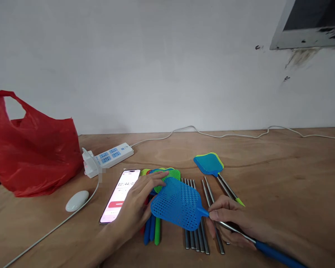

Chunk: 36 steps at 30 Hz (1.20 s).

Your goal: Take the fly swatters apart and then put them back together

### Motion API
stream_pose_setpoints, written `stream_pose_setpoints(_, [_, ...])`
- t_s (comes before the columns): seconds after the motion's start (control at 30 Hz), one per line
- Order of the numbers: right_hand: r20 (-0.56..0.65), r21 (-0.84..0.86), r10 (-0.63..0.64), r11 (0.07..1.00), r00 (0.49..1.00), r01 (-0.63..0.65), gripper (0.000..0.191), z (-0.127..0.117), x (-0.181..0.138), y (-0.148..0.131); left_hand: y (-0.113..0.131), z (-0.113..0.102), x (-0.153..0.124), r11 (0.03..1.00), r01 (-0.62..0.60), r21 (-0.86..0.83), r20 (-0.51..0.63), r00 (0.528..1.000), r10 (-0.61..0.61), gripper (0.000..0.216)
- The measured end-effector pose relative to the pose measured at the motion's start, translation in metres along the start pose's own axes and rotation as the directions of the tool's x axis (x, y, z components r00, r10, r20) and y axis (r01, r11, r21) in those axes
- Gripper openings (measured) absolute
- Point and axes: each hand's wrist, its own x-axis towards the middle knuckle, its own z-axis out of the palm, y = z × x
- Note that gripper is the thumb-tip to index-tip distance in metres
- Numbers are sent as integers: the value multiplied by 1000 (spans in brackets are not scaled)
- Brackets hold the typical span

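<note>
A blue fly swatter (178, 203) is held at a slant above the table, its perforated head to the left. My right hand (231, 219) is closed around its metal shaft just below the head, and the blue handle runs to the lower right. My left hand (141, 197) has its fingers stretched out by a green swatter head (171, 175), close to the blue head's left edge; its thumb is partly hidden. Beneath lie several stacked swatters with blue and green handles (157, 231). Several loose metal rods (197, 238) lie between my hands.
Behind my right hand lie swatters with a blue head (209, 163) on top. A lit phone (118, 197) is left of my left hand. Farther left are a white mouse (77, 201), a power strip (111, 158) with cables, and a red plastic bag (36, 156). A wall stands behind.
</note>
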Motion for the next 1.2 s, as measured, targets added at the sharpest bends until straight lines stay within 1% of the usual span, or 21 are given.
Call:
stream_pose_setpoints(0.07, [-15, -31, -4, 1000, 1000, 4, 45, 1, -1, -1, 0, -1, 0, 999, 21, -47, 20, 1000, -21, 22])
stream_pose_setpoints(0.13, [-29, -78, -5, 997, 1000, 3, 45, 3, -2, -4, 3, -1, 1, 995, 77, -64, 13, 997, -77, 13])
stream_pose_setpoints(0.2, [-50, -129, -4, 992, 999, -3, 45, 5, -3, -7, 8, 1, 3, 983, 158, -93, -13, 987, -160, 10])
stream_pose_setpoints(0.27, [-77, -182, -15, 983, 997, 1, 44, 7, -3, -9, 13, 4, 5, 946, 254, -200, -13, 965, -261, 14])
stream_pose_setpoints(0.33, [-114, -232, -42, 973, 993, 15, 43, 9, -3, -10, 17, 6, 7, 859, 347, -376, 37, 932, -360, 17])
stream_pose_setpoints(0.4, [-150, -269, -65, 963, 987, 22, 42, 9, -4, -8, 17, 6, 10, 741, 427, -518, 88, 888, -450, 23])
stream_pose_setpoints(0.47, [-175, -295, -80, 955, 981, 26, 42, 7, -4, -7, 14, 2, 13, 656, 471, -590, 65, 837, -543, 28])
stream_pose_setpoints(0.53, [-176, -304, -89, 952, 980, 32, 41, 2, -3, -6, 8, -4, 17, 623, 479, -619, -24, 781, -624, 33])
stream_pose_setpoints(0.57, [-175, -292, -99, 955, 980, 44, 41, -1, -2, -5, 5, -6, 18, 612, 484, -625, -47, 760, -649, 35])
stream_pose_setpoints(0.63, [-176, -222, -138, 970, 975, 98, 39, -6, 1, -5, 1, -9, 20, 606, 506, -614, -46, 743, -668, 39])
stream_pose_setpoints(0.73, [-187, -55, -213, 977, 959, 206, 31, -6, 3, -8, 1, -3, 19, 584, 564, -583, 40, 738, -674, 41])
stream_pose_setpoints(0.8, [-184, 29, -218, 973, 958, 227, 26, -2, 2, -11, 4, 3, 16, 579, 594, -559, 94, 739, -667, 40])
stream_pose_setpoints(0.9, [-150, 110, -170, 976, 974, 187, 24, 3, -1, -13, 7, 10, 12, 594, 604, -532, 142, 755, -640, 38])
stream_pose_setpoints(0.97, [-77, 127, -119, 984, 990, 128, 29, 2, -3, -11, 8, 12, 11, 604, 601, -522, 166, 767, -620, 37])
stream_pose_setpoints(1.03, [-12, 109, -70, 991, 997, 71, 35, 0, -3, -8, 10, 11, 10, 610, 602, -515, 186, 773, -606, 37])
stream_pose_setpoints(1.1, [-7, 101, -58, 993, 998, 58, 40, -2, -4, -6, 11, 10, 11, 611, 597, -519, 188, 777, -600, 37])
stream_pose_setpoints(1.2, [-110, 123, -97, 986, 989, 110, 40, 0, -4, -9, 13, 8, 11, 635, 555, -538, 111, 793, -599, 42])
